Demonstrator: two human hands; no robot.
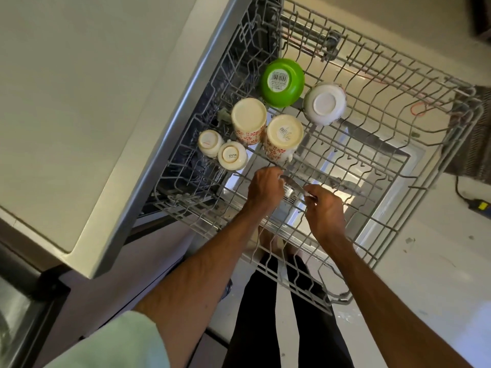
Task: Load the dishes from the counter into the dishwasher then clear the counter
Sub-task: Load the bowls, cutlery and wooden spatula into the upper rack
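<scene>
The dishwasher's grey wire upper rack [414, 144] is pulled out below me. Upside down in it stand a green bowl [282, 82], a white bowl [324, 103], two cream mugs with red flowers [249, 119] [283, 135], and two small white cups [210, 142] [232, 156]. Just in front of the cups both my hands hold a piece of metal cutlery [293, 185] over the rack wires. My left hand [265, 185] grips one end and my right hand [322, 208] pinches the other. Which kind of cutlery it is stays unclear.
A pale counter top [79, 102] runs along the left, with its metal edge beside the rack. An oven door with a dark handle [24, 282] sits at the lower left. The open dishwasher door [382, 197] lies under the rack. My legs stand below the rack's front.
</scene>
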